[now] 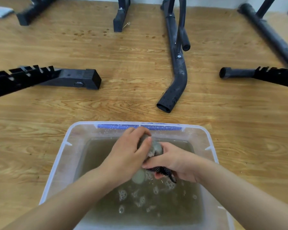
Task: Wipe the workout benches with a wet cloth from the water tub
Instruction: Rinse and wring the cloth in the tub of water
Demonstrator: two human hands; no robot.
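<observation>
- The left forearm (65,196) reaches in from the lower left, and the left hand (128,156) curls its fingers over a wadded grey cloth (157,147).
- The right forearm (239,188) enters from the lower right, and the right hand (178,161) grips the same cloth.
- The two hands meet, touching.
</observation>
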